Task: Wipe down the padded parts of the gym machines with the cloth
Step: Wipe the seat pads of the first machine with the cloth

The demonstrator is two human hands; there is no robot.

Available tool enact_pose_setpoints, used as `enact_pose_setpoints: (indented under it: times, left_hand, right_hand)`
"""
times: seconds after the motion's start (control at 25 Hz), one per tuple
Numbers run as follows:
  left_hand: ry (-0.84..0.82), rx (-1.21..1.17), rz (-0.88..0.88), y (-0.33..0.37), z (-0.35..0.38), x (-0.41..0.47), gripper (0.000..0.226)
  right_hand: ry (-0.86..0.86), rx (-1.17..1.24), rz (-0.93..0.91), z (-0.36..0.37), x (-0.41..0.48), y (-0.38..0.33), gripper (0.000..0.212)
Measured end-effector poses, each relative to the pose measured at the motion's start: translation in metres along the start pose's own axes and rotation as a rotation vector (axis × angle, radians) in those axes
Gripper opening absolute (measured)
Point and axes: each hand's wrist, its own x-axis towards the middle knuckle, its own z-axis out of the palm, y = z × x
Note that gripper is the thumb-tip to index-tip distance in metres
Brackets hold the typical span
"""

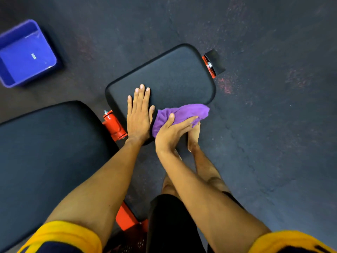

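A black padded seat [169, 75] of a bench sits at the centre of the head view on a red frame. My left hand [139, 114] lies flat on its near left part, fingers spread, holding nothing. My right hand [172, 132] grips a bunched purple cloth [184, 112] and presses it against the seat's near right edge. A larger black back pad [49, 154] fills the lower left.
A blue plastic tub [25, 53] stands on the dark rubber floor [264, 125] at the upper left. Red frame parts [114, 125] show between the two pads and below them. My bare leg and foot [194, 136] stand just under the cloth.
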Motion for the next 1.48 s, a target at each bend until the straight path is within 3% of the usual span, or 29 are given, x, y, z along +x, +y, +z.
enact_pose_setpoints:
  times: [0.08, 0.32, 0.48, 0.6, 0.68, 0.8, 0.88, 1.04, 1.12, 1.24, 1.32, 1.48]
  left_hand:
    - [0.003, -0.008, -0.022, 0.002, 0.001, -0.003, 0.058]
    - [0.102, -0.062, -0.204, 0.007, 0.006, -0.007, 0.058]
    - [0.15, -0.072, -0.297, 0.008, 0.007, -0.014, 0.057]
    - [0.156, -0.055, -0.29, 0.008, 0.009, -0.014, 0.056]
    - [0.165, -0.06, -0.302, 0.009, 0.009, -0.014, 0.057]
    - [0.183, -0.089, -0.307, 0.01, 0.009, -0.015, 0.058]
    - [0.205, -0.128, -0.348, 0.009, 0.01, -0.016, 0.059]
    - [0.181, -0.215, -0.372, 0.004, 0.009, -0.03, 0.058]
    - [0.138, -0.216, -0.313, -0.004, 0.004, -0.038, 0.059]
    - [0.09, -0.212, -0.296, -0.01, -0.003, -0.053, 0.059]
    - [0.086, -0.241, -0.32, -0.009, -0.005, -0.064, 0.058]
    - [0.024, -0.3, -0.336, -0.009, -0.01, -0.081, 0.058]
  right_hand:
    - [-0.043, -0.109, -0.072, -0.008, 0.006, 0.004, 0.077]
    - [0.129, -0.65, -0.616, -0.031, 0.062, -0.001, 0.061]
    - [-0.214, -1.027, -1.136, -0.035, 0.039, 0.031, 0.065]
    - [-0.39, -1.07, -1.498, -0.053, 0.084, 0.007, 0.067]
    - [-0.355, -1.086, -1.498, -0.057, 0.115, -0.025, 0.069]
    - [-0.135, -1.08, -1.233, -0.038, 0.122, -0.054, 0.072]
    - [-0.098, -1.059, -1.165, -0.013, 0.092, -0.042, 0.067]
    - [-0.467, -1.137, -1.476, -0.01, 0.069, -0.011, 0.063]
    - [-0.539, -1.181, -1.617, -0.027, 0.1, -0.034, 0.069]
    - [-0.417, -1.311, -1.441, -0.053, 0.136, -0.066, 0.086]
    - [-0.488, -1.328, -1.375, -0.06, 0.131, -0.059, 0.092]
    - [-0.646, -1.327, -1.554, -0.044, 0.082, -0.01, 0.111]
